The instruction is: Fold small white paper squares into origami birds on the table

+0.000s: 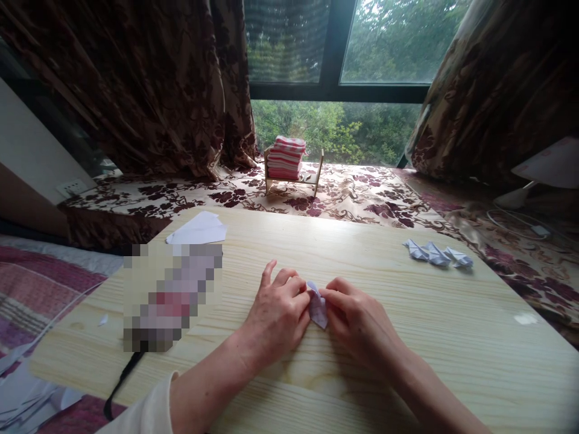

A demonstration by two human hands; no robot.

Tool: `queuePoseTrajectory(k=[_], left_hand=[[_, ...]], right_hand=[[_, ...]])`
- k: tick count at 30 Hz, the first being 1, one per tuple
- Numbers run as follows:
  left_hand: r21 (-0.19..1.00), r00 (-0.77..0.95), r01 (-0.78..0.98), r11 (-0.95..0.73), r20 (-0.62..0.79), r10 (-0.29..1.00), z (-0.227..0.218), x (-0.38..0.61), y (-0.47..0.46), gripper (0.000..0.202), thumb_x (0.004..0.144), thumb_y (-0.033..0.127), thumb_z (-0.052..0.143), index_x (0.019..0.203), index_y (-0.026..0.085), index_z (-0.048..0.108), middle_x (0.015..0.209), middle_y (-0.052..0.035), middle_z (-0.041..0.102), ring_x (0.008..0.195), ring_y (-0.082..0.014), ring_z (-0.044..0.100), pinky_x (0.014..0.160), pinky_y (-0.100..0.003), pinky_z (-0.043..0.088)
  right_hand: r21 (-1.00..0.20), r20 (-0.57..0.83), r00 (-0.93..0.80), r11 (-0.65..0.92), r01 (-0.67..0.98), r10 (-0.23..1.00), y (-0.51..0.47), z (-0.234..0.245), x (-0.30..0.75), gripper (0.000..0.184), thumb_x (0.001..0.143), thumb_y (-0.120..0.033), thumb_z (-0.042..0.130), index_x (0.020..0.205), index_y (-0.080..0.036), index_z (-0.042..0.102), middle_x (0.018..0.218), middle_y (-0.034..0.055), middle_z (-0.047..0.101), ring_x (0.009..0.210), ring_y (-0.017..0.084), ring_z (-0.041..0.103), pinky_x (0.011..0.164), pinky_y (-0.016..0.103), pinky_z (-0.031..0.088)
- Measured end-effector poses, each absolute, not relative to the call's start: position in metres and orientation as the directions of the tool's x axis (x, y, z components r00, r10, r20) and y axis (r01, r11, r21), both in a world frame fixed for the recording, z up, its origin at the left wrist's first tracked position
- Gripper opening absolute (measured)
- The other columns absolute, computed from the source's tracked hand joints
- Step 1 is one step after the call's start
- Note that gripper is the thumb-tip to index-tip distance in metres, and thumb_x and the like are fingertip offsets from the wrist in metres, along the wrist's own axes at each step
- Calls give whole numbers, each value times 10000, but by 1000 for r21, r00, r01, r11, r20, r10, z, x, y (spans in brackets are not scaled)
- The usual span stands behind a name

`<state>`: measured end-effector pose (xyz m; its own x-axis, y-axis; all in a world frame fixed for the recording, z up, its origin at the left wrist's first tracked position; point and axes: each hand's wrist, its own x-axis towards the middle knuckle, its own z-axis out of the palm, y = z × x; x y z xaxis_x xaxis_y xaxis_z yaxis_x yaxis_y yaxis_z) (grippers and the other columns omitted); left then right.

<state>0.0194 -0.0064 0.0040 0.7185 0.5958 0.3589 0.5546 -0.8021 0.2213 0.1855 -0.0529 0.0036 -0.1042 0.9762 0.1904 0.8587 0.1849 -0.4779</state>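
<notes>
A small folded piece of pale lilac paper is held between both hands above the light wooden table. My left hand pinches its left edge with thumb and fingers curled. My right hand pinches its right edge, fingers closed. Both wrists rest on the tabletop near its middle.
Three finished folded paper pieces lie at the table's far right. White paper sheets sit at the far left edge beside a blurred-out object. A small wooden rack with striped cloths stands on the floral ledge by the window. Curtains hang either side.
</notes>
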Motion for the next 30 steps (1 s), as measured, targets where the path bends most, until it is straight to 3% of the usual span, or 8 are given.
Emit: queuePoseTrajectory(k=[13, 20, 30], left_hand=[[173, 735, 561, -810, 345, 583, 5, 17, -1, 150, 858, 187, 481, 857, 191, 632, 949, -43, 617, 1086, -238, 480, 1102, -555, 124], [177, 691, 600, -780, 378, 616, 4, 18, 0, 206, 877, 160, 441, 871, 195, 644, 914, -41, 589, 1009, -209, 505, 1086, -550, 175], [204, 705, 564, -800, 387, 595, 4, 15, -14, 229, 899, 183, 406, 991, 191, 615, 945, -40, 606, 1009, -216, 504, 1099, -538, 157]], right_hand=[[-611, 124, -72, 133, 780, 990, -48, 4, 192, 369, 817, -87, 464, 961, -313, 718, 809, -5, 592, 701, 126, 572, 653, 226, 414], [-510, 67, -96, 117, 852, 993, -49, 6, 190, 469, 783, -54, 435, 1086, -323, 670, 887, 21, 577, 762, 147, 570, 653, 238, 392], [-461, 76, -108, 131, 878, 991, -50, 2, 189, 401, 793, -61, 429, 1015, -294, 668, 876, 22, 554, 748, 144, 561, 637, 234, 373]])
